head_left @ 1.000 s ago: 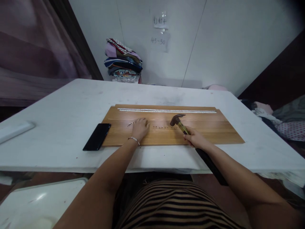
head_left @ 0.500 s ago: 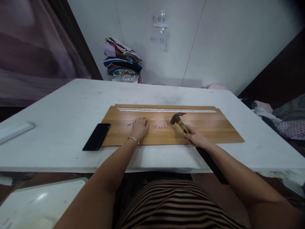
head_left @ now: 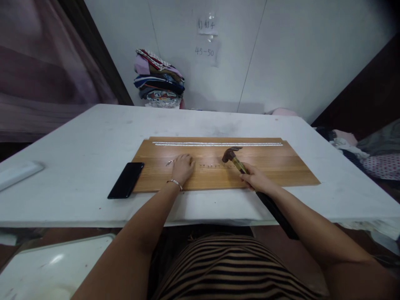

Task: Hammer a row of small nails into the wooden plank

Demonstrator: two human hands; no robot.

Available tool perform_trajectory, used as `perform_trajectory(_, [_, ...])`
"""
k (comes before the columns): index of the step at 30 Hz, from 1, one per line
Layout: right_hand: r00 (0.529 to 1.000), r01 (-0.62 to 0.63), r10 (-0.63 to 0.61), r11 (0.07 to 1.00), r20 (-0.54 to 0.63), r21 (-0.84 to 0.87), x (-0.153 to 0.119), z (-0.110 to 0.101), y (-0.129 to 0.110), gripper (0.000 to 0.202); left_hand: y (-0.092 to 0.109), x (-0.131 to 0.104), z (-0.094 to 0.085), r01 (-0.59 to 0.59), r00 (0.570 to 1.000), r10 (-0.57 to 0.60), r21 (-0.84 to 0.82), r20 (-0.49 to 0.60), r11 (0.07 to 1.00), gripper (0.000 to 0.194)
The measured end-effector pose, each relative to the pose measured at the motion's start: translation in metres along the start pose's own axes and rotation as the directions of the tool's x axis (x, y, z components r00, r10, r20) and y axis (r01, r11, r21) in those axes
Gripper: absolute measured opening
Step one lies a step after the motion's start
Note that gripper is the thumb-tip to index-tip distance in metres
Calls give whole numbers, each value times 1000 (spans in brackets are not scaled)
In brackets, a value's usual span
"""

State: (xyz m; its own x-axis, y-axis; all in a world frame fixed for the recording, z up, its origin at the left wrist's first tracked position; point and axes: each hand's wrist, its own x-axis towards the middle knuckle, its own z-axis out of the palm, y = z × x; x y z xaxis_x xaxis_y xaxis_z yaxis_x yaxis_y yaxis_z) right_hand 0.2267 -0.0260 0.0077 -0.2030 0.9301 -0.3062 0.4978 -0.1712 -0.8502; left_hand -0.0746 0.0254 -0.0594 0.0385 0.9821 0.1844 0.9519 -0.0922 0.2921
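One white-covered table carries everything that the hands are using. On it, near the front edge, lies flat a long wooden board. Two thin pale strips, marked like measuring tapes, run side by side along the far part of this board. The claw hammer is tilted over the board, its head above the right end of a short row. A black smartphone rests beside the board's left end.

The right hand is closed around the hammer's handle, rather near to the head, with the dark grip reaching back under the forearm. The left hand lies palm down on the board, fingers a little curved; I cannot tell if something is kept under it. Close to its outer side are thin metal pieces, probably loose nails.

The smallest things, the nails, make the row between the two hands; their depth is too small to read. I judge that the work is in the hammering step, at its right end. A good blow from here would call for a straight face, a short swing and a steady board.
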Motion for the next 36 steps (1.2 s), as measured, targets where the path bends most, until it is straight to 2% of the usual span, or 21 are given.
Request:
perform_trajectory(10, [999, 0, -1, 999, 33, 41, 1, 6, 3, 44, -3, 1, 2, -12, 1000, 12, 16, -4, 1000, 23])
perform_trajectory(18, [1000, 21, -21, 1000, -1, 7, -2, 3, -1, 31, -5, 2, 5, -20, 1000, 20, 18, -7, 1000, 25])
perform_trajectory(30, [1000, -12, 13, 1000, 18, -17, 0, 7, -3, 43, -5, 3, 4, -21, 1000, 22, 20, -9, 1000, 23])
perform_trajectory(36, [1000, 29, -29, 999, -3, -13, 1, 4, -1, 39, -7, 3, 8, -30, 999, 30, 25, -23, 999, 22])
